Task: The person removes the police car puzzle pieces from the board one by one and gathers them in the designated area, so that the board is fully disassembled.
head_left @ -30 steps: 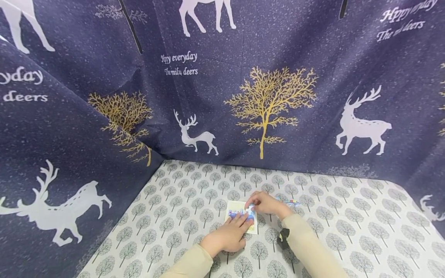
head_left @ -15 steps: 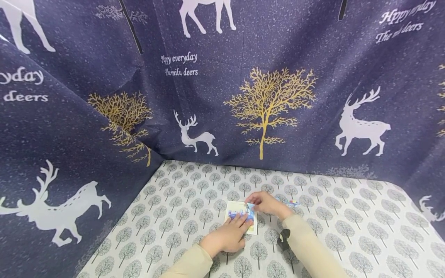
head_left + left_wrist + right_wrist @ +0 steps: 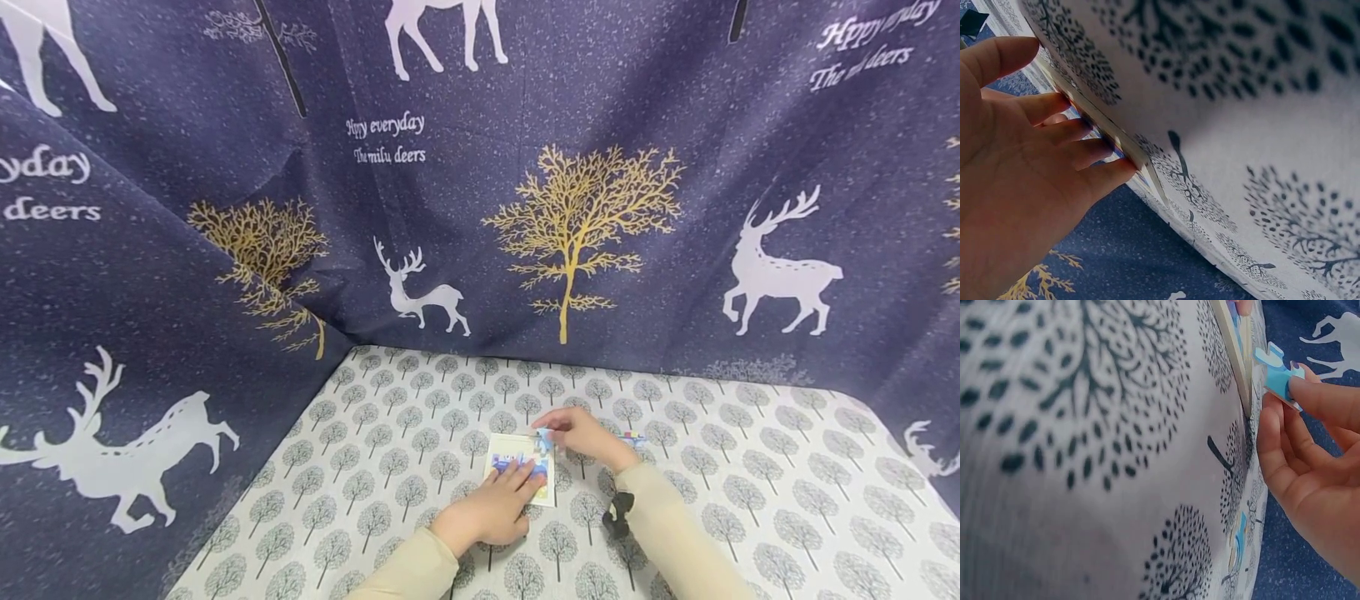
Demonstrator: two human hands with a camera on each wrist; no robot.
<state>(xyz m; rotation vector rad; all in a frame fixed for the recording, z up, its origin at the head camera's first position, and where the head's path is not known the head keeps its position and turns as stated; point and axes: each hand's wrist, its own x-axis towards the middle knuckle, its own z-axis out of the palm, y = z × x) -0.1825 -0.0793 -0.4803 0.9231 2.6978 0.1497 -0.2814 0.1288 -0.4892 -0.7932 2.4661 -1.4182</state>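
Observation:
A small jigsaw puzzle tray (image 3: 508,440) with a pale rim lies on the cloth, blue and purple pieces showing inside. My left hand (image 3: 497,502) rests on its lower part with fingers extended, covering some of the picture. In the left wrist view, the fingertips (image 3: 1124,167) touch the tray's surface. My right hand (image 3: 579,435) is at the tray's upper right corner. It pinches a light blue jigsaw piece (image 3: 1277,380) between thumb and fingers, tilted and raised above the tray's edge in the right wrist view.
More colourful jigsaw pieces (image 3: 633,437) lie on the cloth behind the right wrist; one blue piece (image 3: 1239,542) shows low in the right wrist view. The tree-print tablecloth (image 3: 390,500) meets a dark blue deer-print curtain (image 3: 480,250) at the back and left.
My right hand has shifted slightly up and right, drawing the light blue jigsaw piece from over the picture to the tray's upper right corner. The left hand has stayed in place.

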